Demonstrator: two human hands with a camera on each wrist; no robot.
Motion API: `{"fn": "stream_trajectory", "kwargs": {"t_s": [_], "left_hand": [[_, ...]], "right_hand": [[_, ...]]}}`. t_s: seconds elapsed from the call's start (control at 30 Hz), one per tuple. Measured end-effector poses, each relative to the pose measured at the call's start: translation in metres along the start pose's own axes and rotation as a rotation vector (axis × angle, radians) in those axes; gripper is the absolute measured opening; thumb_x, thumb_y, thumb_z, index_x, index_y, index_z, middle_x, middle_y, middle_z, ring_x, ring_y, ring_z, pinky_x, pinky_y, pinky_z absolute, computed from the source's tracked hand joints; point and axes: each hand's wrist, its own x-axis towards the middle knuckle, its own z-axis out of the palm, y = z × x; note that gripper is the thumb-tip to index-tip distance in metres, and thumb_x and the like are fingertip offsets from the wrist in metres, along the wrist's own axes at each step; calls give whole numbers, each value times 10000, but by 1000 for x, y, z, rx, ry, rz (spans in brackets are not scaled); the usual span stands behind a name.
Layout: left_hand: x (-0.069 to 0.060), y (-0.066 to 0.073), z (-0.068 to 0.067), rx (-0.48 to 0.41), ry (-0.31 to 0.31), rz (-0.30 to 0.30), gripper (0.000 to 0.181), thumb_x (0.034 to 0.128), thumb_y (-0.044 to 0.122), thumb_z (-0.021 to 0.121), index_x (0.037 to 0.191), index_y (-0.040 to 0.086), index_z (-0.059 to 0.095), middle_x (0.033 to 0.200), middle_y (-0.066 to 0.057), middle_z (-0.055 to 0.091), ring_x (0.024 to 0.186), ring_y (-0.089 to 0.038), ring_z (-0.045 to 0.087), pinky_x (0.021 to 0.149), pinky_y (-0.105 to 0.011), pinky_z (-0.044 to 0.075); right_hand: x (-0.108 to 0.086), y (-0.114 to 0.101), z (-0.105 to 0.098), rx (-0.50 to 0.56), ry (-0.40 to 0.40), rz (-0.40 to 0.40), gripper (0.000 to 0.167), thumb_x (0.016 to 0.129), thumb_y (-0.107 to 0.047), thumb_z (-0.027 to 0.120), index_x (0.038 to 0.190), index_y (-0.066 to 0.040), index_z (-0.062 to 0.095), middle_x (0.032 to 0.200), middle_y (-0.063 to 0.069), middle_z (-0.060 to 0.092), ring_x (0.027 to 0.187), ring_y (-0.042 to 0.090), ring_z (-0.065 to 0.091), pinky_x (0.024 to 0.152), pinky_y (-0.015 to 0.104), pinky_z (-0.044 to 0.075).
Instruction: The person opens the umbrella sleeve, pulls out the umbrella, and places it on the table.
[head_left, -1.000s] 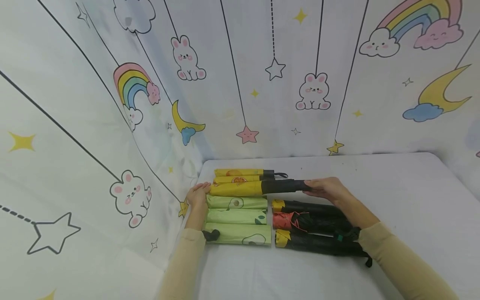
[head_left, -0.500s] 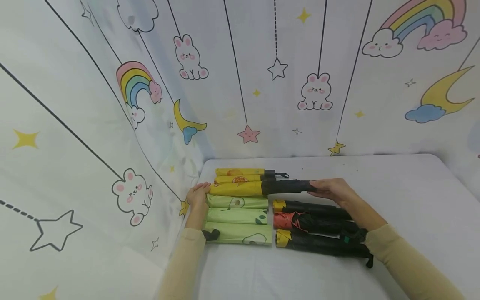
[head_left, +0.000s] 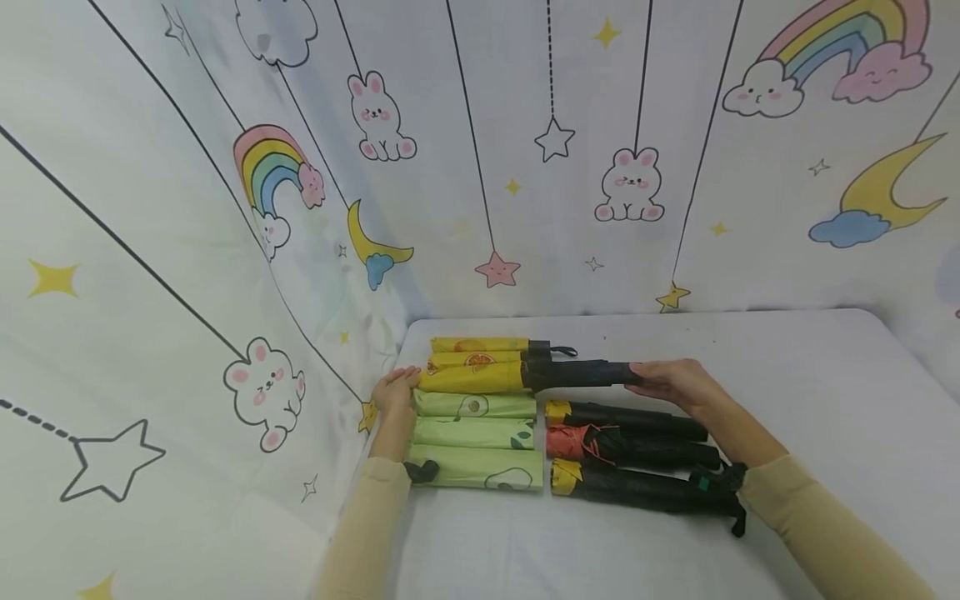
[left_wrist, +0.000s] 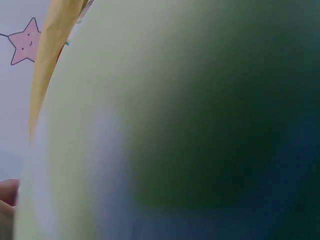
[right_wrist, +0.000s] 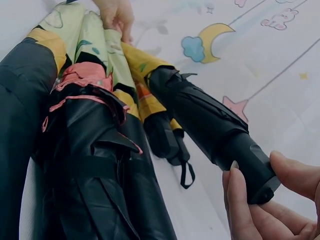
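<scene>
Black folded umbrella [head_left: 585, 373] [right_wrist: 210, 120] protrudes from the right end of a yellow orange-print cover [head_left: 472, 377] [right_wrist: 135, 56]. At its free end my right hand [head_left: 678, 385] [right_wrist: 275, 205] grips the handle between thumb and fingers. My left hand [head_left: 395, 392] [right_wrist: 116, 17] holds the cover's left end; its exact grip is partly hidden. Two more yellow-covered pieces with black ends lie behind, the rearmost [head_left: 480, 344] having a wrist loop. A blurred green surface [left_wrist: 125, 75] fills most of the left wrist view.
Three green avocado-print covers [head_left: 472, 468] lie in front, nearest the left forearm. To their right lie three black rolled umbrellas, two yellow-tipped [head_left: 645, 487] and one red-tipped [head_left: 566, 442], near the right sleeve. A patterned curtain [head_left: 465, 167] stands behind the white table [head_left: 600, 550].
My right hand has moved right with the black handle, and more of the black umbrella shows outside the yellow cover. My left hand stays at the cover's left end.
</scene>
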Motion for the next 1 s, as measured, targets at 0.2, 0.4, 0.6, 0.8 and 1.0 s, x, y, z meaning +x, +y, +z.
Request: {"fn": "stream_trajectory", "kwargs": {"t_s": [0.2, 0.4, 0.6, 0.8, 1.0], "left_hand": [[-1, 1, -1, 5, -5, -11, 416, 974, -83, 670, 1361, -53, 522, 1365, -236, 645, 1234, -292, 672, 997, -283, 580], [-2, 3, -1, 4, -19, -21, 424, 980, -79, 664, 1374, -55, 511, 1377, -238, 636, 1248, -292, 664, 1012, -291, 573], [-4, 4, -2, 7, -27, -25, 446, 980, -67, 673, 1393, -51, 509, 1385, -227, 638, 1248, -285, 664, 1022, -294, 568], [-2, 2, -2, 5, -17, -23, 473, 968, -79, 683, 1408, -62, 509, 1381, -230, 641, 1243, -291, 667, 1016, -296, 572], [0, 2, -3, 16, -17, -11, 485, 972, -77, 677, 1423, -75, 499, 1376, -231, 641, 1240, -294, 667, 1017, -295, 571]], "right_hand": [[-4, 2, -5, -53, -7, -4, 171, 987, -187, 752, 1132, -99, 775, 1101, -16, 757, 1021, 163, 758, 1130, 517, 466], [-9, 1, -11, -44, -5, 2, 169, 991, -188, 749, 1128, -91, 774, 1101, -12, 749, 1028, 170, 757, 1123, 497, 473], [-14, 1, -17, -60, -9, 8, 132, 997, -200, 742, 1099, -127, 783, 1097, -14, 765, 1049, 175, 754, 1129, 484, 473], [-18, 2, -26, -47, -19, 0, 94, 1009, -163, 721, 1076, -135, 780, 1101, -11, 761, 1054, 178, 753, 1121, 492, 470], [-22, 3, -35, -57, -3, -8, 139, 1004, -173, 729, 1115, -105, 777, 1116, -20, 752, 1070, 182, 746, 1078, 452, 523]]}}
